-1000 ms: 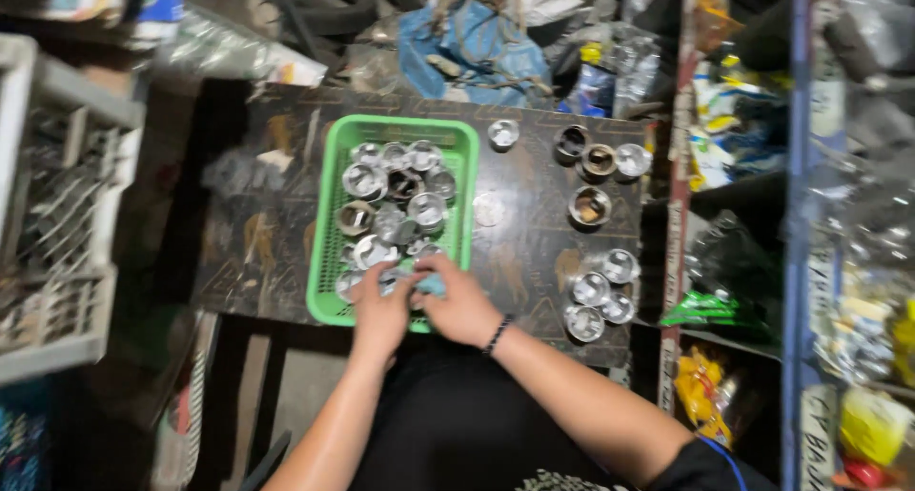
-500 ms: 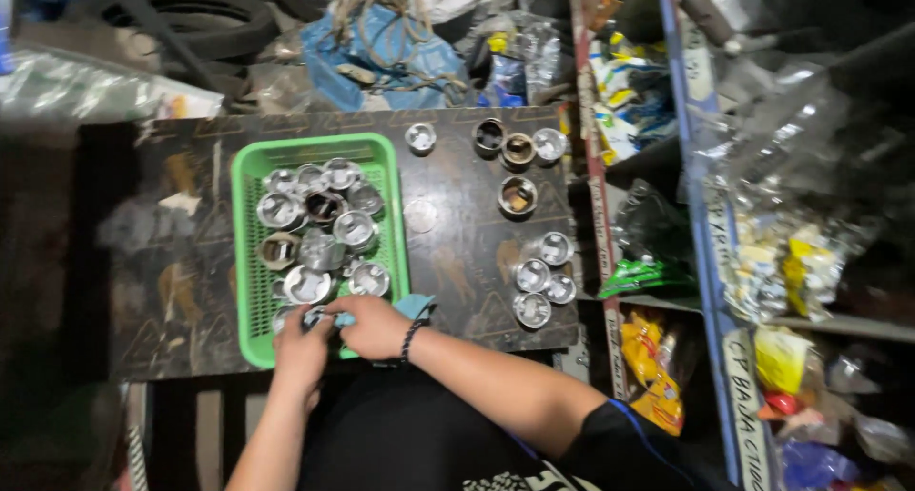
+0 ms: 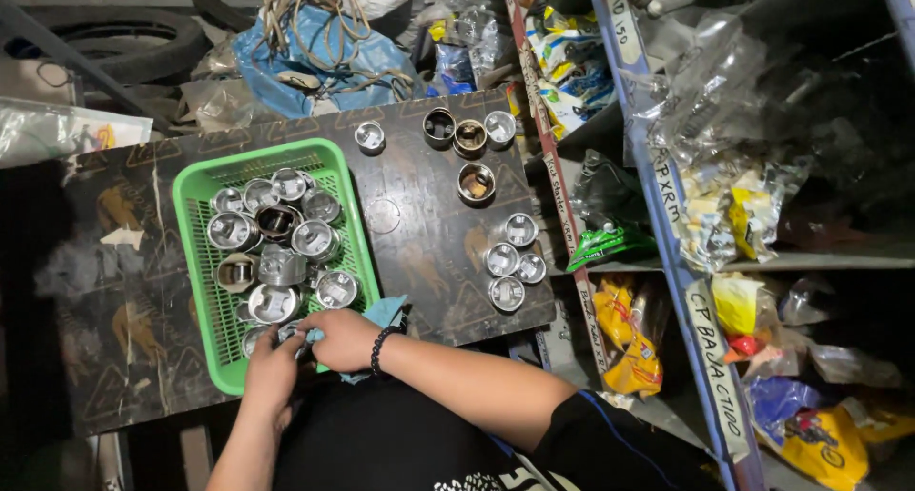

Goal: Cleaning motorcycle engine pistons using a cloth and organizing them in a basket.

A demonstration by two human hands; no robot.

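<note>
Dark board worktop [image 3: 419,234], scuffed and marked with faded orange patterns, seen from above. A green basket [image 3: 195,181] sits on its left half, holding a heap of metal pistons [image 3: 276,238]. Loose pistons stand directly on the board: one single [image 3: 370,136] near the far edge; a row of three [image 3: 469,132] at the far right corner, with a fourth [image 3: 476,182] just in front of them; a cluster of four [image 3: 510,260] near the right edge. A blue cloth [image 3: 386,312] lies at the near edge beside the basket. A scrap of pale paper [image 3: 121,236] lies left of the basket.
</note>
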